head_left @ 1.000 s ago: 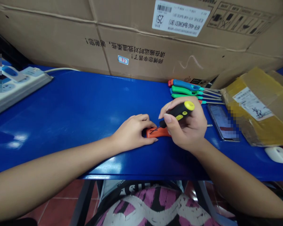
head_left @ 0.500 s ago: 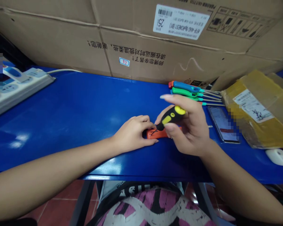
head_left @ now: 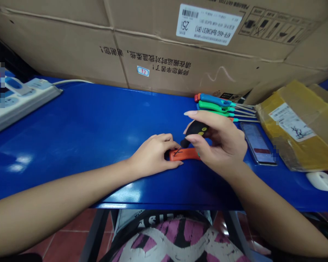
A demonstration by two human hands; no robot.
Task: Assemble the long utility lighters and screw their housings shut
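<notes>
Screwdriver grip (head_left: 197,128) partly behind right-hand fingers (head_left: 207,120)

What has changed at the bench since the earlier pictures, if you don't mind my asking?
The right hand has shifted its grip: its fingers now stretch over the black-and-yellow screwdriver, whose handle has turned so the yellow end is hidden. The left hand stayed on the orange plastic piece; the row of screwdrivers stayed put.

garment (head_left: 177,238): pink, black, white wavy print | left forearm (head_left: 57,214): bare | right hand (head_left: 224,145): long fingernails
</notes>
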